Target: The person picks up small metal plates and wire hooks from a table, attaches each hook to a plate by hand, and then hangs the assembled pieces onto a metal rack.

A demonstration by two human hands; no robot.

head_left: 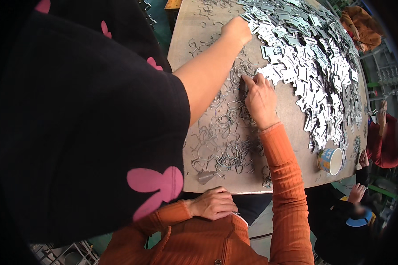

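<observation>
My right hand [260, 99], in an orange sleeve, reaches over the table among scattered bent wire hooks [225, 121]. Its thumb side and fingers are apart, and the fingertips are at the near edge of a heap of flat slotted metal plates [311, 84]. I see nothing held in it. My left hand [213, 204] is low by my lap, just off the table's near edge. Its fingers are curled, palm side hidden; a tiny pale bit shows by the fingertips, too small to name.
Close on my left, a person in a black top with pink shapes [157, 190] reaches a bare arm [210, 86] across to the plates. A paper cup [330, 160] and a small grey cone-shaped piece [206, 177] stand on the brown tabletop [287, 165]. Other people sit along the right side.
</observation>
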